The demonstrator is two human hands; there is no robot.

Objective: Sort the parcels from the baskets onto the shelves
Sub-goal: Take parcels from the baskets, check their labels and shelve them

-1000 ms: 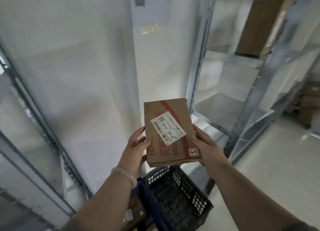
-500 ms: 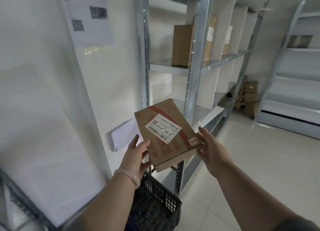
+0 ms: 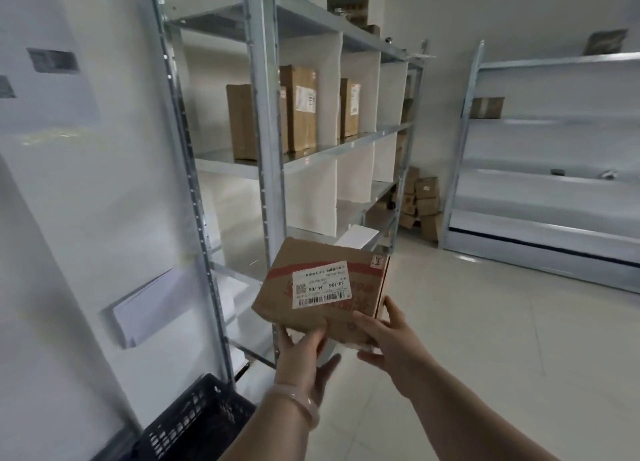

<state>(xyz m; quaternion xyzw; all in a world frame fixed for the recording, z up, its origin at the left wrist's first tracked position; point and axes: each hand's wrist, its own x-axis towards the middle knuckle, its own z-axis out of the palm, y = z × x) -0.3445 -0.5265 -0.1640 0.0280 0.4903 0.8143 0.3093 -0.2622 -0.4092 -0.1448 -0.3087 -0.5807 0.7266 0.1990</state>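
A flat brown cardboard parcel (image 3: 311,308) with a red stripe and a white barcode label reading J4-J06 is held in front of me at chest height. My left hand (image 3: 302,353) grips its near lower edge, thumb on top. My right hand (image 3: 391,343) holds its near right corner, fingers under it. A black plastic basket (image 3: 197,422) stands on the floor at the lower left. Just beyond the parcel rises a grey metal shelf rack (image 3: 263,156) with white dividers and several upright brown boxes (image 3: 298,107) on its middle shelf.
A white panel (image 3: 69,201) with paper sheets and a paper pocket (image 3: 149,308) fills the left. A second grey rack (image 3: 554,183) stands at the right wall with a small box (image 3: 486,107). Cardboard boxes (image 3: 420,201) are piled in the far corner. Pale tiled floor (image 3: 485,339) spreads to the right.
My view has swung right and up from the basket toward the shelf rack. The parcel has turned about a quarter turn in my hands, so its label now reads sideways across.
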